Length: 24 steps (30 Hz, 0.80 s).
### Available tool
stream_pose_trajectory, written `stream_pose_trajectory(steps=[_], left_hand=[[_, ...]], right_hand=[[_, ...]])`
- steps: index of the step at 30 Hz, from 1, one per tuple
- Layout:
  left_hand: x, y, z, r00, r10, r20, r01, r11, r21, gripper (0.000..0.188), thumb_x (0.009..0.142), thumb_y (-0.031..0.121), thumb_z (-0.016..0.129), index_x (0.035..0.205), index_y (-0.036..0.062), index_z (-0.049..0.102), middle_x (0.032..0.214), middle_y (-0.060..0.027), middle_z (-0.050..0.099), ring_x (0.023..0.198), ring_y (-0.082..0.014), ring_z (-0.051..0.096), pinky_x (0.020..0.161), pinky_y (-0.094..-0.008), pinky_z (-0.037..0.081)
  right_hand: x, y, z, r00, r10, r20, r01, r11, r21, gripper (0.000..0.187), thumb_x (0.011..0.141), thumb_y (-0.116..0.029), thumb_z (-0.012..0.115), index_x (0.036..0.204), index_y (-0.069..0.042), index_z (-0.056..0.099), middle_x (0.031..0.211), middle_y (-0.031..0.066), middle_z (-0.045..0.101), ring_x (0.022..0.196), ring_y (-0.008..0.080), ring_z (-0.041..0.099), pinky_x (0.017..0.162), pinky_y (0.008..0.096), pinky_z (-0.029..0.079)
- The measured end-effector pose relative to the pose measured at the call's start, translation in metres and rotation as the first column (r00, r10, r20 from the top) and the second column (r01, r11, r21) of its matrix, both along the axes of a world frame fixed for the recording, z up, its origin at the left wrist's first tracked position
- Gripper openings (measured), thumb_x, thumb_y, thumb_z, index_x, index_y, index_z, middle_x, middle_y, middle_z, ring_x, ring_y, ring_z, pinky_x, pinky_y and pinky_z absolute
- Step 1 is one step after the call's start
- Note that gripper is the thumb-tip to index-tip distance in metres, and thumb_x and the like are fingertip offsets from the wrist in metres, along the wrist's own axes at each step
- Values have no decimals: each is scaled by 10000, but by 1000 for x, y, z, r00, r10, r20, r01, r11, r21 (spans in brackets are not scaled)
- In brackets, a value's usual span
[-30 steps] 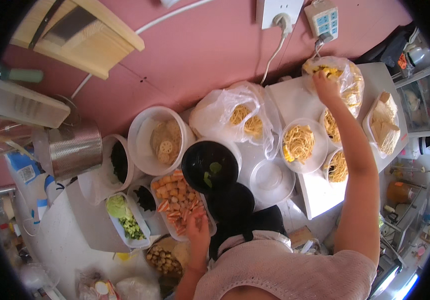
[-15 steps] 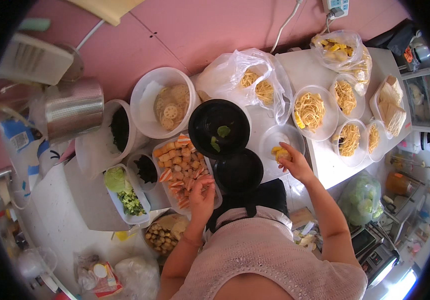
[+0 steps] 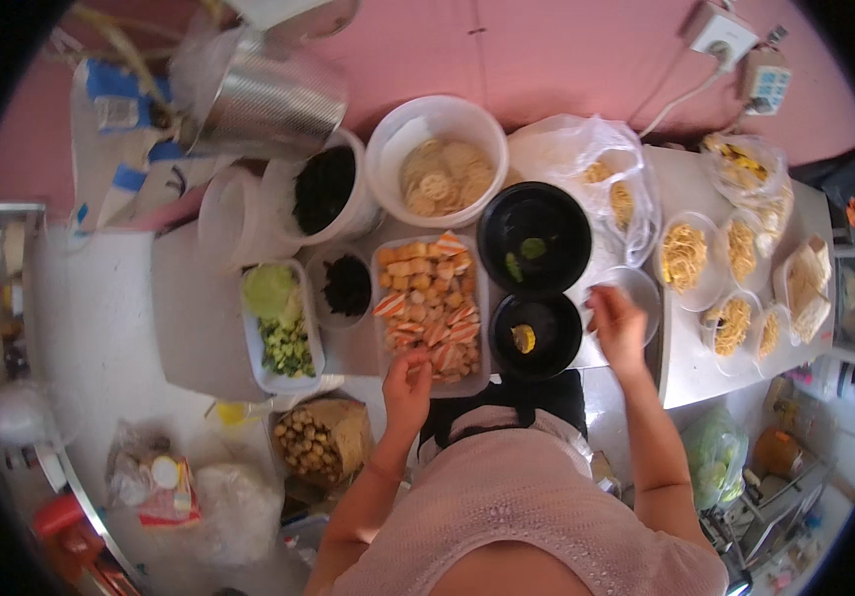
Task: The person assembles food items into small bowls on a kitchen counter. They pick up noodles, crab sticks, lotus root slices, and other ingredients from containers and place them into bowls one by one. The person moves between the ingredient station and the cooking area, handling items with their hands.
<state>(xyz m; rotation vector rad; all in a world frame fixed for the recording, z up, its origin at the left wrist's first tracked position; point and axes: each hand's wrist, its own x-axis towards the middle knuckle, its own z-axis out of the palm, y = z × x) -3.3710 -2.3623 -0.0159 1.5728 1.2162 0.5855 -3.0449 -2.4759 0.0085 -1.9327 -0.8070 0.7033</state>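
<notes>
My left hand (image 3: pixel 408 385) is at the near edge of a clear tray (image 3: pixel 384 343) of fish balls, cubes and orange-striped crab sticks. Its fingers are pinched together; whatever they hold is hidden. My right hand (image 3: pixel 618 326) hovers beside a clear round bowl (image 3: pixel 648 290), fingers loosely curled with their tips apart and nothing visible in them. Between my hands, a piece of corn (image 3: pixel 524 339) lies in the nearer black bowl (image 3: pixel 556 360). Green leaves (image 3: pixel 533 248) rest in the farther black bowl (image 3: pixel 561 211), which touches the nearer one.
Left of the tray are a small tub of dark greens (image 3: pixel 347 285) and a tray of chopped greens (image 3: pixel 288 343). Behind stands a tub of lotus root slices (image 3: pixel 442 179). Noodle bowls (image 3: pixel 686 256) and a plastic bag (image 3: pixel 636 149) are to the right.
The corn piece has gone from my right hand into the nearer black bowl. The view has shifted, so the table's contents appear farther right. My left hand stays by the crab stick tray.
</notes>
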Motion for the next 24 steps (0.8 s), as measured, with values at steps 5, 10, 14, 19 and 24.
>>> stream_pose_trajectory(steps=[5,10,14,19,24], left_hand=[[-19,7,3,986,164,-17,-161,980,116,168,881,10,631,1045,17,595,1092,-110,647,1026,-207,622,858,-316,520],[-27,26,0,979,175,-105,-135,940,313,196,847,-1,649,1034,25,597,1118,-121,641,1026,-259,618,885,-346,498],[-25,34,0,979,203,-33,-186,943,277,194,842,2,649,1026,37,603,1147,-117,630,1063,-259,598,908,-348,483],[-19,41,6,989,118,-93,-88,956,279,193,846,12,639,1033,42,600,1142,-116,624,1085,-279,585,917,-348,472],[-14,46,12,988,54,-147,-12,961,276,212,835,41,649,1039,50,591,1111,-135,622,1083,-327,575,916,-388,469]], right_hand=[[-19,54,68,971,96,-219,-41,969,243,118,939,-32,599,1042,11,635,846,66,654,670,99,650,569,224,517],[-97,108,-11,659,661,358,-666,734,-130,385,798,-98,707,1161,-48,589,1102,140,633,987,337,636,855,420,525],[-121,131,-69,493,793,359,-700,606,-378,372,802,-178,710,1142,-85,592,1169,115,584,1065,333,588,876,432,506],[-126,155,-71,422,842,335,-694,538,-478,356,776,-189,714,1106,-115,605,1036,112,614,1020,323,604,856,413,513],[-111,129,-64,622,716,316,-664,697,-272,311,820,-129,658,1122,-89,594,998,149,626,965,337,621,811,433,514]])
